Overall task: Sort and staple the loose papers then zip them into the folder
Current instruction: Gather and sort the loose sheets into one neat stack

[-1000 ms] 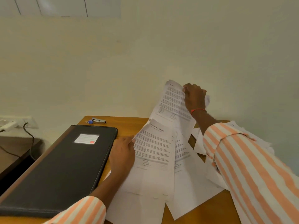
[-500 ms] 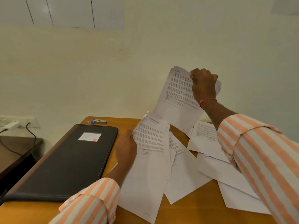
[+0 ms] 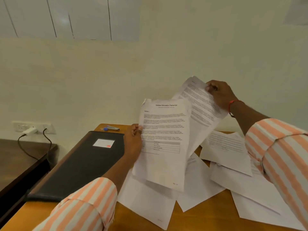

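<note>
While our left grip (image 3: pixel 133 142) pinches the transcript page (image 3: pixel 164 147) and right grip (image 3: pixel 220 95) a second sheet (image 3: pixel 200 110) beside the folder (image 3: pixel 80 165), edge-only holds may slip.

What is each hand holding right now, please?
Left hand: closed, pinching the transcript sheet by its left edge.
Right hand: closed, pinching a second sheet by its top.

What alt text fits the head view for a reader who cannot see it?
The left hand holds a printed sheet and the right hand a second sheet, above a wooden desk. Beneath lie loose papers; a black folder and a stapler sit to the left.
</note>
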`<state>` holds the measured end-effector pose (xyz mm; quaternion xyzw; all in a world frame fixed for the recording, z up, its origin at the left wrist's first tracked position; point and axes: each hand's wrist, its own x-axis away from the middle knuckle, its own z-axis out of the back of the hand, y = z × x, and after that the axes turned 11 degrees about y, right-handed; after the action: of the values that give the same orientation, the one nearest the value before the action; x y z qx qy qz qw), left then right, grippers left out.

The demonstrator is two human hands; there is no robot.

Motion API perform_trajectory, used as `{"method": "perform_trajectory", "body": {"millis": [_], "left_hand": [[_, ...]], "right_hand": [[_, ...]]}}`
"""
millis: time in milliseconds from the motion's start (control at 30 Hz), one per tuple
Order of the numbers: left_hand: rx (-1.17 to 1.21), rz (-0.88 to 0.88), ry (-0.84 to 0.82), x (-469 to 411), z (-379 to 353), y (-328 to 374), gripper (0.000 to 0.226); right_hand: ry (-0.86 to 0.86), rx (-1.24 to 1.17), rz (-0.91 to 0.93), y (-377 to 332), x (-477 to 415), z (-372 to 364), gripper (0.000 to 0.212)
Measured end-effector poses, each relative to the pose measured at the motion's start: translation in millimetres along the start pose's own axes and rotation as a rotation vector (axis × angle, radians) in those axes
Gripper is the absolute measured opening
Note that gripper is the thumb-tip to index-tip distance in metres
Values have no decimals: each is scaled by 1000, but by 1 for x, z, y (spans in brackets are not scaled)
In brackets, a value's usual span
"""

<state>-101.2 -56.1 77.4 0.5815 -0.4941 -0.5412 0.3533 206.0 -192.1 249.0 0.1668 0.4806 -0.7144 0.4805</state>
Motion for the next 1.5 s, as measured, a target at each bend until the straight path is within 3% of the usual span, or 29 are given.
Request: {"method": "perform_trajectory", "body": {"millis": [400,567,700,767,833,933,1033,1133,1200,1300,1400,1500], "left_hand": [[-294,-26,-85,39,-3,0,19],[-265,97,-238,43,6,-21,16],[-250,228,-273,41,14,-33,16],[-251,296,-275,41,14,-37,14],[-291,375,-317,41,13,-37,15],[-285,485,-464,42,10,-31,12],[-227,471,-559,43,5,-31,14],[-243,432,-532,44,-1,-43,21],[-252,429,-484,43,-6,-50,21],[-255,421,-422,41,-9,-61,21],[-229,423,-363,38,-8,-68,20],[-210,423,-294,35,-6,-68,18]], "right_hand": [[-416,-142,-60,5,90,-64,20],[-506,-210,-260,6,116,-80,28],[-560,-198,-478,2,131,-82,53],[-591,-41,-348,12,137,-87,44],[-612,41,-202,27,144,-94,22],[-681,-11,-225,37,156,-98,8],[-648,-54,-255,41,167,-106,13],[-389,-106,-393,51,173,-102,19],[-204,145,-463,75,173,-91,30],[-209,705,-599,122,186,-65,54],[-323,790,-690,143,212,-59,69],[-370,806,-596,126,235,-77,76]]}}
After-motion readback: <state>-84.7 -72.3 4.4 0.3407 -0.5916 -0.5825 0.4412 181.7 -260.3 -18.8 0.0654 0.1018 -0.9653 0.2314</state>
